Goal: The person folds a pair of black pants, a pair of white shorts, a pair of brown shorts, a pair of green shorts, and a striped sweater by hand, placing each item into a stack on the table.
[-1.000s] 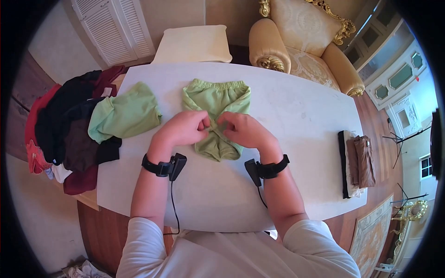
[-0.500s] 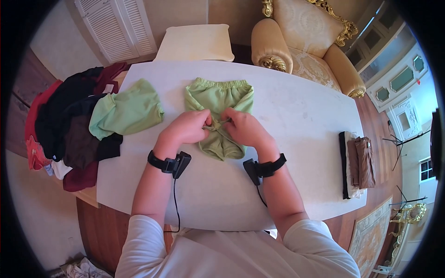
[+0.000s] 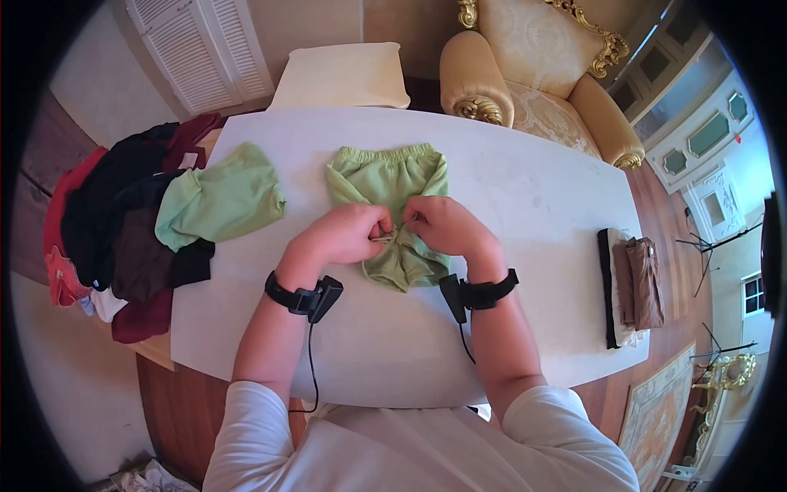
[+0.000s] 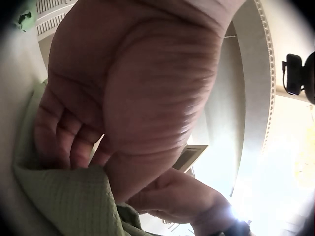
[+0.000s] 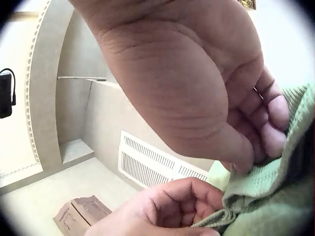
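Pale green shorts [image 3: 379, 176] with a gathered elastic waistband lie on the white table [image 3: 533, 205], waistband to the far side. My left hand [image 3: 344, 234] pinches the cloth low on the shorts, left of their middle. Just beside it, my right hand [image 3: 449, 228] pinches the same low part. In the left wrist view, ribbed green cloth [image 4: 74, 201] covers the left fingertips. The right wrist view has the right thumb and fingers gripping a ribbed fold [image 5: 263, 184], with the left hand close below it.
Another green garment [image 3: 225, 197] lies on the table's left, against a heap of dark and red clothes [image 3: 106, 213]. Folded brown and dark clothes [image 3: 635, 287] stand in a row at the right edge. Beyond the table are a cream side table [image 3: 340, 78] and an ornate armchair [image 3: 541, 70].
Both hands have moved slightly to the right, keeping hold of the cloth. The lower part of the shorts has shifted right and a little nearer to me.
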`<act>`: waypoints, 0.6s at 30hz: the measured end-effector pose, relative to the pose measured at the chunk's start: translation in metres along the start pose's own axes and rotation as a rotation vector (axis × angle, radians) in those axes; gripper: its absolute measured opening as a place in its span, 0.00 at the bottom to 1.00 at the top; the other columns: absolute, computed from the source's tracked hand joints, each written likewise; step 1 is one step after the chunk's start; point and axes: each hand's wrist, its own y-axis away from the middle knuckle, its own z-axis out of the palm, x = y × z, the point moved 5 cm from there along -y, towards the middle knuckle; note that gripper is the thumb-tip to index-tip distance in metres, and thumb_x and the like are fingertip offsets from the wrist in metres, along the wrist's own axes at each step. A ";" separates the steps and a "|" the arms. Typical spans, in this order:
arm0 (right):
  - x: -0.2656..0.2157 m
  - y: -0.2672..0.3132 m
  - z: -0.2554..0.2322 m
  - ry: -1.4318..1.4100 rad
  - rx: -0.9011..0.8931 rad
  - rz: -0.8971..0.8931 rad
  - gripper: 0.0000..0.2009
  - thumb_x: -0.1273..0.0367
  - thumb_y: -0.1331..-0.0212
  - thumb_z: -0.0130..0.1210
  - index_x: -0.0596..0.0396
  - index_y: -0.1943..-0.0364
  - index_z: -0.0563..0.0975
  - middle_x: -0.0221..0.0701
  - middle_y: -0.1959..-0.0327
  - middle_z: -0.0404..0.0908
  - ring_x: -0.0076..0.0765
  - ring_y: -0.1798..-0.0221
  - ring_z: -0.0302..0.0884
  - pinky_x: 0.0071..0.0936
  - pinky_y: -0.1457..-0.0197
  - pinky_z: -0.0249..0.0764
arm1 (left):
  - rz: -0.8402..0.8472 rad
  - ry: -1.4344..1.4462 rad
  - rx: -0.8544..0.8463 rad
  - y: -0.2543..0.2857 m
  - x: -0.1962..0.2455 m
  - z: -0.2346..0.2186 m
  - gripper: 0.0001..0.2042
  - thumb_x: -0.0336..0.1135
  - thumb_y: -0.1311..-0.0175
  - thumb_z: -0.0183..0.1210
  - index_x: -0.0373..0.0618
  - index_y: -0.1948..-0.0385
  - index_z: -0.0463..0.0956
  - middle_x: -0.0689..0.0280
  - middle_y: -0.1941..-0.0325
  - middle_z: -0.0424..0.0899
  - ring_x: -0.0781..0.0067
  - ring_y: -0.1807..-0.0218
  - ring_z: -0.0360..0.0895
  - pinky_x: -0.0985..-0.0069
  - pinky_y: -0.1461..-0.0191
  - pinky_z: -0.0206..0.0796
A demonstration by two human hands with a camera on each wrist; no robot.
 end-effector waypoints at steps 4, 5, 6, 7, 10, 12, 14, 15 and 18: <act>0.000 0.000 -0.002 0.012 0.034 0.027 0.07 0.73 0.42 0.58 0.55 0.61 0.84 0.43 0.63 0.88 0.56 0.56 0.86 0.47 0.53 0.80 | -0.014 -0.010 -0.049 0.003 0.000 -0.001 0.14 0.29 0.43 0.67 0.40 0.55 0.80 0.60 0.65 0.86 0.65 0.63 0.84 0.68 0.57 0.76; 0.001 0.000 -0.002 0.018 0.047 0.027 0.07 0.72 0.42 0.58 0.55 0.61 0.84 0.43 0.63 0.88 0.56 0.56 0.86 0.47 0.53 0.80 | -0.024 -0.010 -0.056 0.003 0.001 -0.002 0.14 0.28 0.43 0.67 0.40 0.54 0.80 0.61 0.65 0.86 0.65 0.63 0.84 0.68 0.57 0.76; 0.002 0.000 -0.001 0.024 0.060 0.027 0.07 0.72 0.43 0.58 0.55 0.62 0.84 0.43 0.63 0.88 0.56 0.56 0.86 0.47 0.53 0.80 | -0.034 -0.010 -0.063 0.002 0.001 -0.003 0.14 0.28 0.43 0.66 0.40 0.54 0.80 0.61 0.65 0.86 0.66 0.63 0.84 0.68 0.57 0.76; 0.003 0.000 -0.001 0.030 0.074 0.027 0.08 0.72 0.43 0.58 0.55 0.62 0.84 0.43 0.63 0.88 0.56 0.56 0.86 0.48 0.53 0.80 | -0.044 -0.009 -0.070 0.002 0.001 -0.003 0.14 0.28 0.42 0.66 0.40 0.54 0.80 0.61 0.65 0.86 0.66 0.63 0.84 0.68 0.57 0.76; 0.002 0.001 -0.003 0.127 0.088 0.078 0.08 0.73 0.43 0.59 0.57 0.60 0.83 0.42 0.64 0.88 0.54 0.57 0.87 0.44 0.52 0.80 | -0.047 0.065 0.009 0.002 0.003 -0.005 0.13 0.27 0.41 0.64 0.41 0.53 0.80 0.61 0.65 0.86 0.67 0.62 0.84 0.69 0.57 0.76; 0.002 0.001 -0.005 0.127 0.086 0.097 0.09 0.73 0.44 0.59 0.57 0.59 0.83 0.42 0.65 0.88 0.54 0.57 0.87 0.45 0.52 0.80 | -0.006 0.052 0.080 0.002 0.008 -0.009 0.12 0.27 0.40 0.64 0.40 0.55 0.80 0.61 0.65 0.86 0.67 0.63 0.84 0.69 0.57 0.75; 0.002 0.002 -0.004 0.118 0.083 0.095 0.10 0.73 0.43 0.58 0.56 0.57 0.82 0.42 0.66 0.88 0.55 0.57 0.87 0.45 0.52 0.80 | 0.011 0.079 0.061 0.001 0.008 -0.005 0.10 0.27 0.39 0.65 0.40 0.57 0.80 0.61 0.66 0.86 0.67 0.63 0.84 0.69 0.57 0.75; 0.001 0.003 -0.002 0.110 0.080 0.084 0.11 0.73 0.43 0.58 0.55 0.55 0.82 0.42 0.66 0.88 0.54 0.57 0.87 0.45 0.52 0.80 | 0.006 0.113 0.006 0.000 0.006 0.001 0.09 0.28 0.38 0.66 0.39 0.58 0.81 0.60 0.66 0.86 0.68 0.63 0.84 0.69 0.58 0.75; 0.002 0.005 -0.009 0.084 0.134 0.111 0.15 0.72 0.41 0.59 0.55 0.49 0.79 0.44 0.66 0.87 0.54 0.58 0.87 0.46 0.53 0.80 | 0.012 0.065 -0.031 -0.004 0.001 0.005 0.09 0.31 0.38 0.69 0.39 0.60 0.81 0.60 0.66 0.87 0.67 0.63 0.84 0.69 0.57 0.75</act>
